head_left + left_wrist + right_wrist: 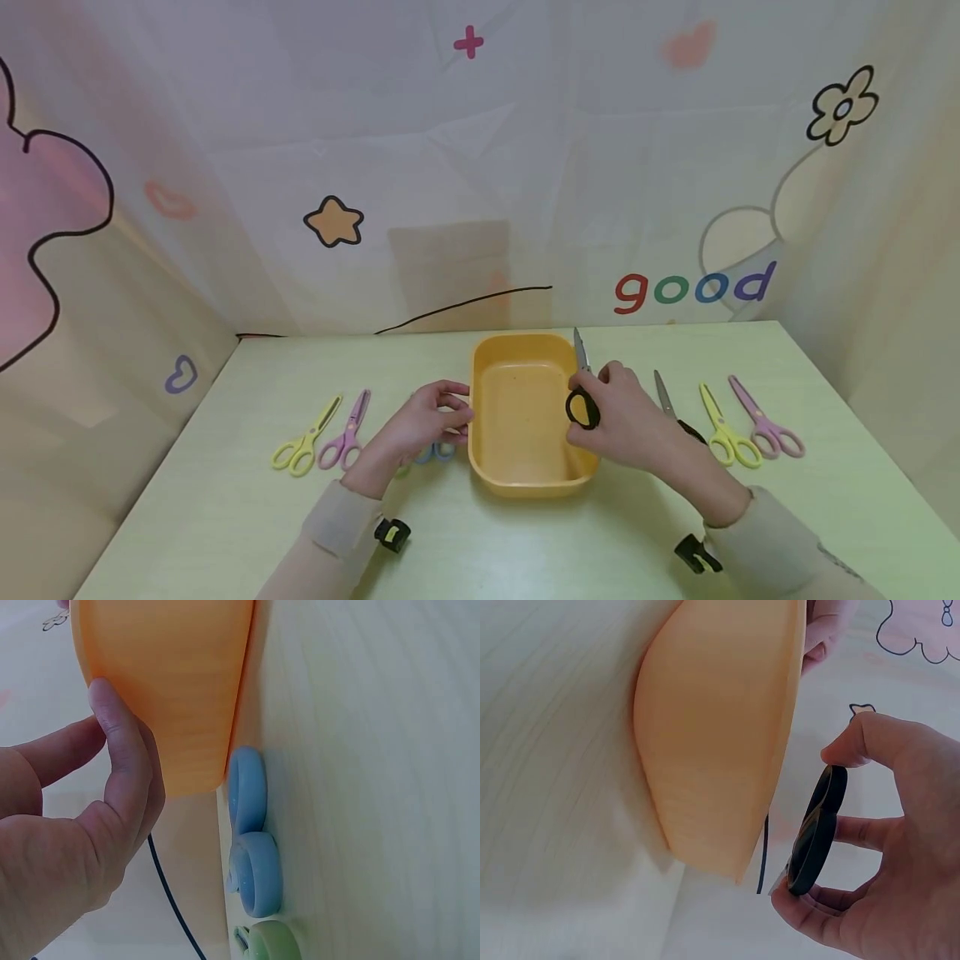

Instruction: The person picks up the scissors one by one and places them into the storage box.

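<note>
A yellow-orange plastic bin (525, 482) stands on the table. On the bin's left side, fingertips of my left hand (427, 417) touch the outer wall near the rim; in the left wrist view the fingers of the left hand (112, 795) are gently bent. Above the bin's right rim, my right hand (618, 408) holds black-handled scissors (583, 408) by the finger loops, blades pointing away. In the right wrist view the thumb and fingers grip the black handle (817, 832). Blue scissors (259, 870) and green scissors (274, 941) lie beside the left hand, partly hidden in the head view.
Left of the bin lie yellow scissors (303, 442) and purple scissors (351, 433). To the right are other black-handled scissors (667, 400), partly behind the right arm, yellow scissors (726, 433) and purple scissors (768, 425). A printed curtain (450, 167) hangs behind the table.
</note>
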`<control>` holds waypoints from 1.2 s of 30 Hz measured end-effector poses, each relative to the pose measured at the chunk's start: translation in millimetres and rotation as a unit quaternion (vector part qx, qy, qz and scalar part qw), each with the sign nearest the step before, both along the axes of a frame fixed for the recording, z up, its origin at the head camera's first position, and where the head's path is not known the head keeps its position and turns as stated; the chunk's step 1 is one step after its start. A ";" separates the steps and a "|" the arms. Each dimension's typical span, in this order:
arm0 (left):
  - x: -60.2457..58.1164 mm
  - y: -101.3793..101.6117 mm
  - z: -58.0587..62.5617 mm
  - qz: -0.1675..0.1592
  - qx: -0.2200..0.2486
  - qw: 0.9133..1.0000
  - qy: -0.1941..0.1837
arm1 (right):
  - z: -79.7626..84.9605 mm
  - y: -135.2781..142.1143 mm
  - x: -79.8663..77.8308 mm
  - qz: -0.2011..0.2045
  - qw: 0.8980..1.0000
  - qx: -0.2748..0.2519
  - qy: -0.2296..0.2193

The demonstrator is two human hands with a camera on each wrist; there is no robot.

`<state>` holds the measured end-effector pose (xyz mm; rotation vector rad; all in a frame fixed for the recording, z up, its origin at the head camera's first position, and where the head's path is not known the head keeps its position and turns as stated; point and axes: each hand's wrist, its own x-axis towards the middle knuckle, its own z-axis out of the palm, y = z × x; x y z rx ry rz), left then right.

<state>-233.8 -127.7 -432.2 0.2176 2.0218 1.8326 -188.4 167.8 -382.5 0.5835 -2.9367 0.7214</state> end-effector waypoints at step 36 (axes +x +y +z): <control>-1.1 -0.3 0.9 0.004 0.004 1.000 -0.012 | -13.2 -44.4 -1.5 0.059 0.997 0.032 -0.028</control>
